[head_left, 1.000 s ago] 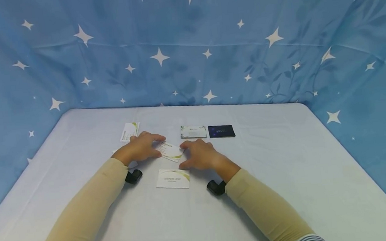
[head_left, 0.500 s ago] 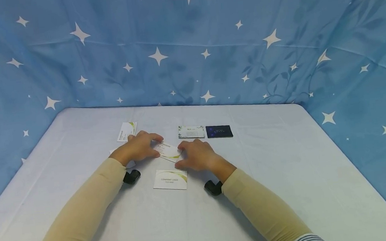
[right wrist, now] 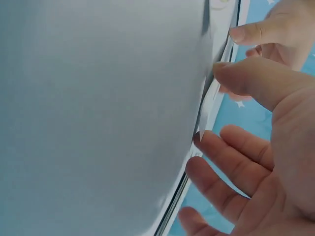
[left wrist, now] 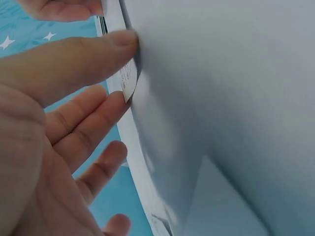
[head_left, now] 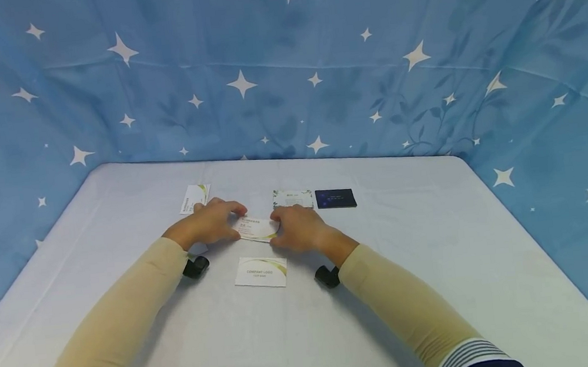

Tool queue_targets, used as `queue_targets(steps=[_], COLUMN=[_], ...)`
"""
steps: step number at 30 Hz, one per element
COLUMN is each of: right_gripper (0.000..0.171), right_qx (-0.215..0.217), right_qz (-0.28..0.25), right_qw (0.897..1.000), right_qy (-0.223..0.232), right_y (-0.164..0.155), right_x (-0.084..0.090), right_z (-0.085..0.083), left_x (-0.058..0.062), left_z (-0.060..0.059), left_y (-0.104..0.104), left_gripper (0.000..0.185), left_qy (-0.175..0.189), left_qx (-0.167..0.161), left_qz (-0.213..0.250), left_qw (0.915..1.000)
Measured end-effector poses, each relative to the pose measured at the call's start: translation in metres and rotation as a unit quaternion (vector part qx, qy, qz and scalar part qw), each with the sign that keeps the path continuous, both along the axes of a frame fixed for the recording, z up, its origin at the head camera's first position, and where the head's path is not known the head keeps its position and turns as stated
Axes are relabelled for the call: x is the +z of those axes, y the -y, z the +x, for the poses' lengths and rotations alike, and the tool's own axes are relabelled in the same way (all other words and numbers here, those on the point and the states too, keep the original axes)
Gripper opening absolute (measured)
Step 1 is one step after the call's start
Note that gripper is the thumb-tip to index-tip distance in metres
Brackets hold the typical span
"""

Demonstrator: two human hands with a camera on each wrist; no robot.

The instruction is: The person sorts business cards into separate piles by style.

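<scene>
The white card is lying on the bench directly between the two hands, its long axis running left to right across the person's front with a slight tilt. The left hand is meeting the card's left short edge and the right hand its right short edge, so each hand is equally near and neither is reaching.

In the left wrist view, the thumb and a finger are pinching the card's edge, fingers curled about it. In the right wrist view, the thumb is pressing on the card's edge with a finger beneath. Both hands are thus gripping the one card from opposite ends.

A second white card is lying just nearer the person, apart from the hands. A pale patterned card and a dark card are lying beyond the right hand; another white card is lying beyond the left.
</scene>
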State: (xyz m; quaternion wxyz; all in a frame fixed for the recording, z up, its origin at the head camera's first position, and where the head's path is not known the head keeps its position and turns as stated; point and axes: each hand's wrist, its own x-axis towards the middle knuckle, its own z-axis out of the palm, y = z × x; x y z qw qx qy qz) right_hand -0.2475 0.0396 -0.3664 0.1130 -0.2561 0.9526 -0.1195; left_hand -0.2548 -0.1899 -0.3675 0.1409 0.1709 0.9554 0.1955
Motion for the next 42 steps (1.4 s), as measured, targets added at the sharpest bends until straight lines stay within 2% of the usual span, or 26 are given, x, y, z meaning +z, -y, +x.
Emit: queue_targets(steps=[7, 17, 26, 35, 42], right_gripper=[0.056, 0.055, 0.053, 0.05, 0.051], right_qx=[0.021, 0.0, -0.026, -0.032, -0.041], right_qz=[-0.016, -0.008, -0.006, 0.007, 0.013], right_qw=[1.0, 0.999, 0.999, 0.999, 0.999], right_qy=[-0.011, -0.033, -0.029, -0.004, 0.015], right_y=[0.003, 0.012, 0.016, 0.02, 0.021], right_x=[0.014, 0.014, 0.007, 0.004, 0.002], right_z=[-0.016, -0.048, -0.064, -0.073, -0.076], left_x=[0.013, 0.022, 0.016, 0.01, 0.01], left_z=[-0.003, -0.03, -0.048, -0.055, -0.056], left_y=[0.011, 0.012, 0.01, 0.01, 0.007], left_gripper=[0.053, 0.056, 0.053, 0.052, 0.051], left_qy=[-0.032, -0.048, -0.027, 0.001, 0.014], left_qx=[0.013, 0.034, 0.057, 0.09, 0.093], left_qz=[-0.01, -0.028, -0.029, -0.014, -0.016], left_qw=[0.9993, 0.9979, 0.9976, 0.9958, 0.9955])
